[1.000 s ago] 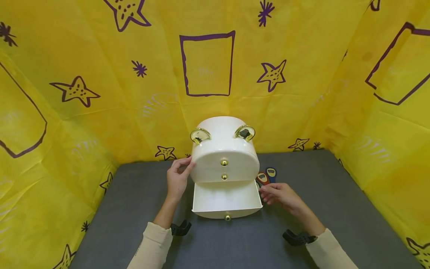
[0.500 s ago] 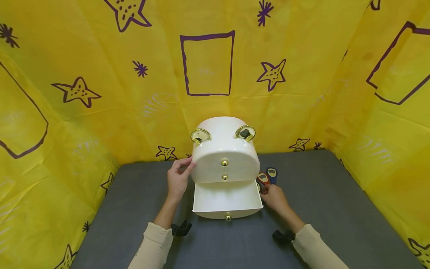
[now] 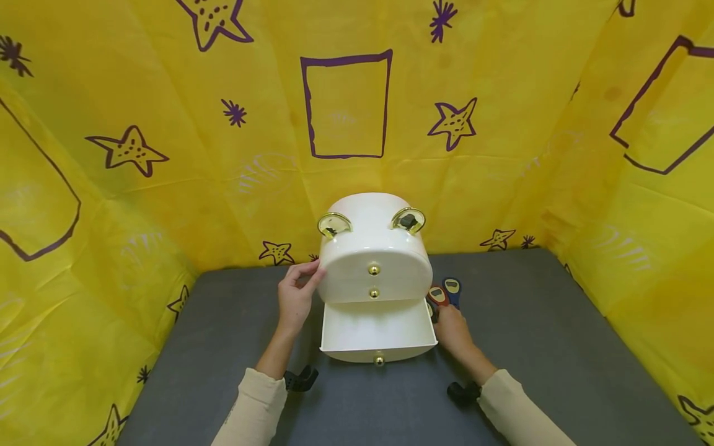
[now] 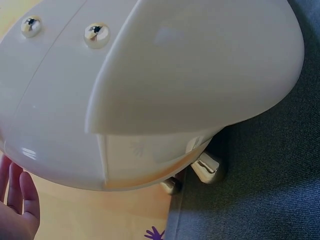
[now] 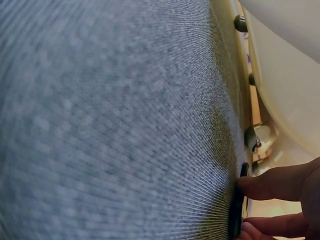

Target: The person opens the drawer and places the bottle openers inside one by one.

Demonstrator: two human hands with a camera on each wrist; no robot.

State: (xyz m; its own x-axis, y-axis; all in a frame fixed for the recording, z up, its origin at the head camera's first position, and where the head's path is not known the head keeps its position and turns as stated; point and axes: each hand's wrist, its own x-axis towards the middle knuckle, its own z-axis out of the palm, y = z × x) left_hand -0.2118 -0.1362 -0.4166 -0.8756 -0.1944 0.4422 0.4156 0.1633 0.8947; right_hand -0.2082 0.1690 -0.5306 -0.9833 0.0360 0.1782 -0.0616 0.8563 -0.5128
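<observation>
A glossy white drawer cabinet (image 3: 375, 272), with gold knobs and two gold-rimmed eye shapes on top, stands mid-table. Its bottom drawer (image 3: 379, 325) is pulled out towards me. My left hand (image 3: 297, 297) touches the cabinet's left side with thumb and fingertips extended; the left wrist view shows its fingers (image 4: 30, 192) at the curved edge. To the right of the drawer, my right hand (image 3: 454, 331) is down at the table. In the right wrist view, its thumb and fingers (image 5: 280, 182) pinch a flat black stopwatch-like item (image 5: 236, 215), mostly hidden by the hand in the head view.
A red stopwatch-like item (image 3: 438, 295) and a blue one (image 3: 452, 288) lie beside the cabinet, just beyond my right hand. Gold feet (image 4: 206, 167) raise the cabinet off the dark grey table (image 3: 240, 322). Yellow patterned cloth (image 3: 346, 179) encloses the back and sides.
My right hand has moved left and in beside the drawer, its fingers coming onto the black item. The left hand, cabinet and drawer have stayed where they were.
</observation>
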